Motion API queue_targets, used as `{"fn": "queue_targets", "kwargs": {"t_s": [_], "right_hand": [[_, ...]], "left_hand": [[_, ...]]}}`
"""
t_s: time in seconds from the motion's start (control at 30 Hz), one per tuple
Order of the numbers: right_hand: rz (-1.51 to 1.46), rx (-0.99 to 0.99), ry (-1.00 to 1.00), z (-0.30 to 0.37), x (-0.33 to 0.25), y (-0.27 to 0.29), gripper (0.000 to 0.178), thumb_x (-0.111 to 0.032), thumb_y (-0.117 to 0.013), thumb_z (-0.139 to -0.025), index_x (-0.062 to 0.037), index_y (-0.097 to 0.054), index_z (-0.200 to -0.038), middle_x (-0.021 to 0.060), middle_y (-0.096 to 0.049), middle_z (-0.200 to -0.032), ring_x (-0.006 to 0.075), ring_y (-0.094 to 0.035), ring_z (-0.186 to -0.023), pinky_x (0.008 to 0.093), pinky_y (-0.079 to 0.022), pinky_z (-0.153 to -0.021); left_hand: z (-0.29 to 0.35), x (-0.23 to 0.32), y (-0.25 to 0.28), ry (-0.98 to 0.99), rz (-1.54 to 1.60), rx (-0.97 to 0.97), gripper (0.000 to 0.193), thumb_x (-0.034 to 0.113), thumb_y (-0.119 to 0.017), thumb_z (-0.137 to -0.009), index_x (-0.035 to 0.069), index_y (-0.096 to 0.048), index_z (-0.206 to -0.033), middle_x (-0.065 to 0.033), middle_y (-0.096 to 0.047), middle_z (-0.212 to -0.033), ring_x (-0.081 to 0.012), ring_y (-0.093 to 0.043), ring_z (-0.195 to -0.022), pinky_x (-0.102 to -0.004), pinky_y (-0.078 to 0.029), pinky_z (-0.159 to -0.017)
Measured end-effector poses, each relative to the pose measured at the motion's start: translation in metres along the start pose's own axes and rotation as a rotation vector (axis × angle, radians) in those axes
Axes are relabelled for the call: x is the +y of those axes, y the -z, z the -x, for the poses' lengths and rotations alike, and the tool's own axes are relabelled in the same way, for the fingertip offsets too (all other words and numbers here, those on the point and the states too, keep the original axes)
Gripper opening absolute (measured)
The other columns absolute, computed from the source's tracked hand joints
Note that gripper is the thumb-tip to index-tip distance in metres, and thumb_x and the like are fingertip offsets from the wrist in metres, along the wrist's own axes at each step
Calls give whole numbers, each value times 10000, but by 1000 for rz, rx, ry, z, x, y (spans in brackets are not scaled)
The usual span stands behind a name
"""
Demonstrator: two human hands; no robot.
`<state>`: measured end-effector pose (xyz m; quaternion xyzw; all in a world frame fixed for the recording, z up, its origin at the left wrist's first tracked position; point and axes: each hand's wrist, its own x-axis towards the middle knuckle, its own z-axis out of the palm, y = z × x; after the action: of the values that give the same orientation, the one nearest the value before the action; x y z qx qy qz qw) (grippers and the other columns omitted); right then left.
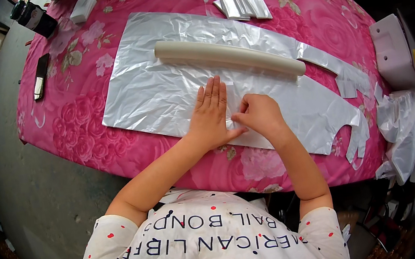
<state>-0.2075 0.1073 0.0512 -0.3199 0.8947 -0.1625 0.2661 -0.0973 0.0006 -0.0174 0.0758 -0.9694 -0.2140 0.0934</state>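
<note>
A large sheet of silver foil (158, 83) lies flat on a table covered with a pink flowered cloth (87, 141). My left hand (210, 110) presses flat on the foil, fingers together and pointing away from me. Right beside it, my right hand (259, 114) has its fingers curled and pinches the foil near its front edge. A long cream-coloured roll (229, 57) lies across the foil just beyond both hands.
A stack of folded silver pieces (243, 7) sits at the far edge. Cut foil strips (339, 66) trail to the right. A white box (393, 53) and crumpled white bags (403, 128) stand at the right. A black knife-like tool (41, 76) lies on the left.
</note>
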Motion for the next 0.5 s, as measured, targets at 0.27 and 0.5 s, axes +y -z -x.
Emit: {"fn": "queue_targets", "kwargs": {"t_s": [0.27,0.5], "right_hand": [[203,370,531,-15,-10,-13,369,-252,-636,-756,-41,-574,-1051,132,-564,-1122,294,-523,-1046,370,-416,-884],[129,305,669,-28,-40,-84,607,-384,-467,-884,-23,-336,-1354,210,-257,-1427,352,-214,-1334,467,-139,-1089]], "left_hand": [[56,-12,48,191,589,155,591,266,-601,-824,-20,-380,-1291,-241,-394,-1274,-288,-387,-1206,-392,-316,-988],[196,-12,69,1072,1339,-449,263,187,-520,-919,-23,-597,-1058,-86,-656,-836,-140,-625,-805,-258,-480,-778]]}}
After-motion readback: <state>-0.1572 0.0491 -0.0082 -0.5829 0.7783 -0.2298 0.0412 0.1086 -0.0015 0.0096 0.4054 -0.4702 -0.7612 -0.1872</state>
